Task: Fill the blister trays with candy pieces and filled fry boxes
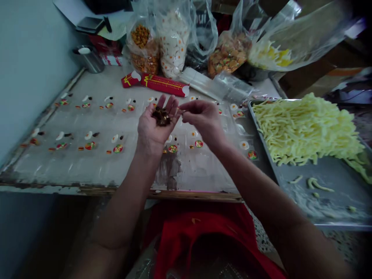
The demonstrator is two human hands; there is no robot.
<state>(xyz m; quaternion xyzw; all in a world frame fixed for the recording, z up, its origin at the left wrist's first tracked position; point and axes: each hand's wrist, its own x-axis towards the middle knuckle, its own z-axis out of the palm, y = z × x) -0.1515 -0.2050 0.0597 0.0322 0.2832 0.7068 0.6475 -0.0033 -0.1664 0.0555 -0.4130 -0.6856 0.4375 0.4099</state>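
Palm up over the middle of the table, my left hand [154,126] cradles a small heap of shiny dark brown pieces [161,116]; their kind is unclear. Just right of its fingertips, my right hand [205,118] is closed in a pinch, and what sits between thumb and forefinger is too small to make out. Beneath both hands, clear plastic packets lie in two rows on the white table [95,83]. They bear small miniature pieces, such as a round colourful disc [117,148], a fried-egg shape [244,145] and a tiny burger-like piece [80,148].
On the right stands a metal tray [293,186] heaped with pale yellow strips [310,128]. Along the back are bags of orange-brown pieces [143,50], egg-shaped pieces [173,46] and round pieces [228,54]. Red flattened cartons [164,84] lie before them, with a metal cup [91,62] at back left.
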